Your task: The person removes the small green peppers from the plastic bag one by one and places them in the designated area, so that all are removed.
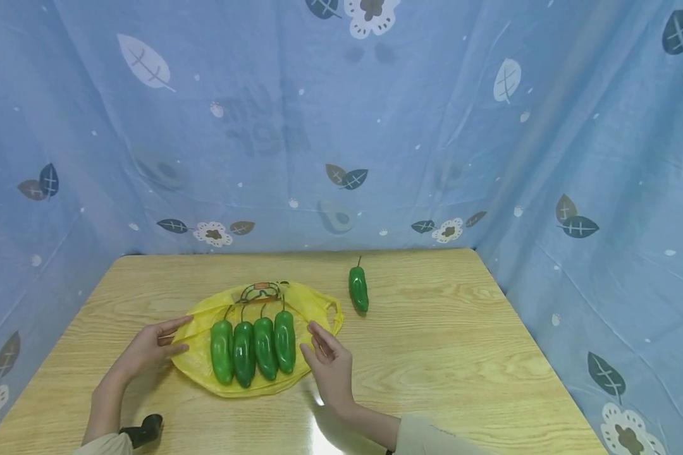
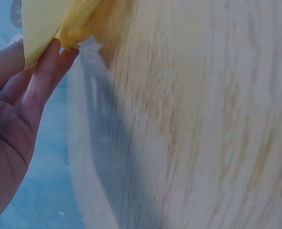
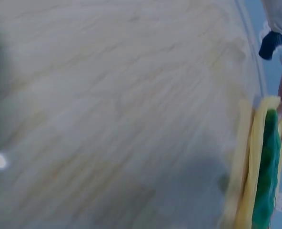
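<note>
A yellow plastic bag (image 1: 205,379) lies spread on the table, with several green peppers (image 1: 264,347) side by side on it, stems pointing to the far side. My left hand (image 1: 145,351) pinches the bag's left edge; in the left wrist view, yellow film (image 2: 41,28) passes between its fingers (image 2: 38,86). At the bag's right edge, my right hand (image 1: 332,373) has thumb and forefinger apart, beside the rightmost pepper. The right wrist view shows a pepper (image 3: 266,176) between raised yellow folds, but not the right hand itself.
Another green pepper (image 1: 358,289) lies on the wooden table (image 1: 432,354), beyond the bag's right handle loop (image 1: 337,316). A blue patterned curtain (image 1: 284,126) hangs behind the table and along both sides. A black device (image 1: 148,430) sits at the left wrist.
</note>
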A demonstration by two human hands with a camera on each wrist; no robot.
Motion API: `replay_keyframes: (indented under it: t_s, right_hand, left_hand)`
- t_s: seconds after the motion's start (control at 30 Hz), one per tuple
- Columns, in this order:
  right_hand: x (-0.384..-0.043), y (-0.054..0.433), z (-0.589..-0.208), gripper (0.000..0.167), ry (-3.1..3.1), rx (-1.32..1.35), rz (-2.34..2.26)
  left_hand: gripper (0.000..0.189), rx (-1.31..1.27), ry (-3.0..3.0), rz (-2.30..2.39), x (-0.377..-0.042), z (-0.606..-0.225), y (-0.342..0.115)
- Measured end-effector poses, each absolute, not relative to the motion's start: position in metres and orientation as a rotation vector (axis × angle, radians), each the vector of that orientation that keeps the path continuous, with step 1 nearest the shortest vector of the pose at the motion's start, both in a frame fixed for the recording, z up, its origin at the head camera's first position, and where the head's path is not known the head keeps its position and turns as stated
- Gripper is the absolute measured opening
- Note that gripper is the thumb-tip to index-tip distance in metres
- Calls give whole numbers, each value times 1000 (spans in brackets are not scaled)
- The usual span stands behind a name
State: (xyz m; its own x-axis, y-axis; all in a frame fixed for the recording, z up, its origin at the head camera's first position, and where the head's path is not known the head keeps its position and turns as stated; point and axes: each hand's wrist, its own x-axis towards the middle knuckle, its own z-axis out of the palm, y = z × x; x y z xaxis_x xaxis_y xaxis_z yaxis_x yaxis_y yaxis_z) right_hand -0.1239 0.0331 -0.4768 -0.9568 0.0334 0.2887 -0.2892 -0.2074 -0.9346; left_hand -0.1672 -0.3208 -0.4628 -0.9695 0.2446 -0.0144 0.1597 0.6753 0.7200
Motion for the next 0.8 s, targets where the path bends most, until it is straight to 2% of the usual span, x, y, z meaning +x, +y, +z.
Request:
replay_keyframes:
  t_s: [0.37, 0.8]
  right_hand:
    - [-129, -2, -490, 62, -1967, 89, 2270]
    - [-131, -20, -495, 71, -2081, -2, 2200]
  left_hand:
    - [60, 328, 2769, 1182, -165, -462, -321]
    - [60, 361, 2779, 1211, -166, -466, -320]
